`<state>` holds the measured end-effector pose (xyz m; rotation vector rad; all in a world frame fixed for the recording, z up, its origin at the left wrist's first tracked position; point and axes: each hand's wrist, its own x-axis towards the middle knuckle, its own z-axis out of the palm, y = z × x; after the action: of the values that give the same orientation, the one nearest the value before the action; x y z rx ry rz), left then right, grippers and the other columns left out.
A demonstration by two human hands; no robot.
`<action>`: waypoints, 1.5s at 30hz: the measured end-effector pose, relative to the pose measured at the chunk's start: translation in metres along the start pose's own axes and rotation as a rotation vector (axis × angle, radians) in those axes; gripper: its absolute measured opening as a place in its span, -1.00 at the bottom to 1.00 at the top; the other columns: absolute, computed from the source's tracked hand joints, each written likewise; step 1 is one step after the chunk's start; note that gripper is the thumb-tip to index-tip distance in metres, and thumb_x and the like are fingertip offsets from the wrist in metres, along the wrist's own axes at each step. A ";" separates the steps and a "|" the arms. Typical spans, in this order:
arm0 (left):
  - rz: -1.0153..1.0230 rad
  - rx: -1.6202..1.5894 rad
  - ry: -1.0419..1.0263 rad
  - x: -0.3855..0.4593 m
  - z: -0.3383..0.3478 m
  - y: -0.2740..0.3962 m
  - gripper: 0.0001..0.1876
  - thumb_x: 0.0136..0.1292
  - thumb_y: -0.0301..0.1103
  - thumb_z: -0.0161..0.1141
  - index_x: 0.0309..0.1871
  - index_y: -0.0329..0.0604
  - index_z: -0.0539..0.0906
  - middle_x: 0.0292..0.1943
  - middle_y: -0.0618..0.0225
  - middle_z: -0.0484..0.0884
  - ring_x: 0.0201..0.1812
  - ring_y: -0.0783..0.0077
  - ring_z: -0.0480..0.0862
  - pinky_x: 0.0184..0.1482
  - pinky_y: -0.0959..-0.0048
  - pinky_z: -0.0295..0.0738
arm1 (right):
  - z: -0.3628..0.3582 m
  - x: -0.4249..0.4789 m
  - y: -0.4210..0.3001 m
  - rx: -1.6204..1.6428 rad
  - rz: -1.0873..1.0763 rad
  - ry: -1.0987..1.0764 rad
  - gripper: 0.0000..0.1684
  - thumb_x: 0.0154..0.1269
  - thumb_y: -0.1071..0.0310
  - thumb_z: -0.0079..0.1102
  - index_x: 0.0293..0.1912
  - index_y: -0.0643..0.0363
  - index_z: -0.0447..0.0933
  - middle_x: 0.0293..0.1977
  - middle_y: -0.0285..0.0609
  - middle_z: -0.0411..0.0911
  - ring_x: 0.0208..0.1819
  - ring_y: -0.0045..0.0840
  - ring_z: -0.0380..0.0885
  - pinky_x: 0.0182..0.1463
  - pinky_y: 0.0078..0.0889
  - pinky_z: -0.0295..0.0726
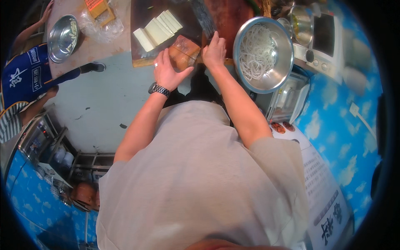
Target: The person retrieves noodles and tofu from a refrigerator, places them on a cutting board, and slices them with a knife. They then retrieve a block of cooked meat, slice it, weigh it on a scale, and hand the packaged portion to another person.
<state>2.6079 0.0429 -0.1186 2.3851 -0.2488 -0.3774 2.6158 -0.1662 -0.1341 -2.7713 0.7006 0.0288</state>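
My left hand (168,70), with a ring and a metal watch, has its fingers and thumb around the near left side of an orange-brown food block (184,51). The block has a glossy surface and a dark line across it. My right hand (215,51) grips the handle end of a broad dark knife (202,17), its blade blurred and pointing away from me. Beyond my left hand, a white tofu-like block cut into several slices (159,28) leans across the dark wooden cutting board (139,56).
Right of the board stands a steel bowl (289,67) of white noodles (256,51). Farther right are a metal pot (301,26) and a white appliance (325,59). On the left table, a steel bowl (53,51) holds pale strips beside a grater (99,11). A person in a blue apron (28,73) stands there.
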 end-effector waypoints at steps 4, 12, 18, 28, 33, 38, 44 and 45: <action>-0.041 -0.056 -0.011 0.007 0.001 -0.003 0.19 0.00 0.19 0.63 0.54 -0.42 0.28 0.46 -0.12 0.38 0.49 -0.13 0.33 0.55 0.03 0.26 | -0.021 -0.011 -0.004 0.434 -0.313 0.071 -0.25 0.33 0.22 0.41 0.43 0.27 0.42 0.17 0.14 0.56 0.20 -0.01 0.58 0.26 -0.04 0.59; -0.015 -0.094 -0.006 0.009 0.002 -0.011 0.08 -0.03 0.03 0.62 0.50 -0.35 0.36 0.46 -0.05 0.42 0.46 -0.12 0.37 0.54 0.04 0.28 | -0.009 0.011 -0.001 0.607 -0.509 -0.443 -0.19 0.33 0.31 0.49 0.50 0.15 0.38 0.31 0.08 0.50 0.31 -0.10 0.53 0.42 -0.19 0.51; -0.014 -0.196 0.015 0.008 0.003 -0.020 0.05 -0.08 -0.07 0.65 0.49 -0.27 0.40 0.44 -0.02 0.45 0.44 -0.10 0.40 0.54 0.07 0.28 | 0.000 0.015 -0.006 0.507 -0.467 -0.360 -0.18 0.29 0.20 0.51 0.46 0.20 0.42 0.26 0.14 0.58 0.27 -0.06 0.60 0.36 -0.19 0.56; -0.272 -0.802 0.115 0.011 0.025 -0.046 -0.06 0.18 -0.12 0.60 0.54 -0.33 0.36 0.40 0.01 0.46 0.43 0.12 0.50 0.48 0.20 0.41 | 0.012 0.039 0.007 0.999 0.024 -0.610 -0.27 0.38 0.22 0.49 0.38 0.40 0.46 0.21 -0.02 0.65 0.18 -0.42 0.63 0.24 -0.38 0.62; -0.332 -0.792 0.295 0.009 0.044 -0.027 -0.09 0.23 -0.09 0.55 0.52 -0.37 0.35 0.42 -0.02 0.44 0.43 0.09 0.50 0.47 0.19 0.41 | 0.022 0.005 -0.001 1.308 0.309 -0.224 -0.34 0.51 0.28 0.37 0.40 0.41 0.35 0.22 -0.01 0.57 0.21 -0.45 0.56 0.22 -0.40 0.64; -0.173 -0.204 0.421 0.012 0.063 0.017 0.06 0.13 0.03 0.58 0.55 -0.40 0.26 0.48 -0.21 0.33 0.51 -0.27 0.26 0.55 -0.07 0.21 | -0.036 0.019 -0.008 1.543 0.261 -0.141 -0.49 0.62 0.29 0.21 0.36 0.37 0.34 0.21 0.00 0.57 0.20 -0.34 0.62 0.31 -0.24 0.66; -0.226 -0.104 0.273 0.019 0.053 0.036 0.23 0.16 0.15 0.56 0.65 -0.43 0.08 0.62 -0.30 0.09 0.60 -0.37 0.14 0.61 -0.09 0.13 | -0.118 0.038 -0.039 2.156 0.390 -0.804 -0.52 0.67 0.36 0.02 0.41 0.39 0.32 0.30 0.10 0.52 0.39 -0.11 0.50 0.50 -0.01 0.57; -0.175 -0.148 0.173 0.013 0.037 0.029 0.26 0.19 0.16 0.55 0.69 -0.40 0.02 0.66 -0.32 0.02 0.64 -0.36 0.09 0.64 -0.03 0.10 | -0.122 0.039 -0.050 2.152 0.544 -0.817 -0.48 0.66 0.37 0.02 0.44 0.40 0.30 0.33 0.12 0.50 0.45 -0.08 0.42 0.53 0.01 0.55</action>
<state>2.6054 -0.0048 -0.1286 2.2829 0.0655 -0.2574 2.6681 -0.1759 -0.0067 -0.3876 0.5302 0.2787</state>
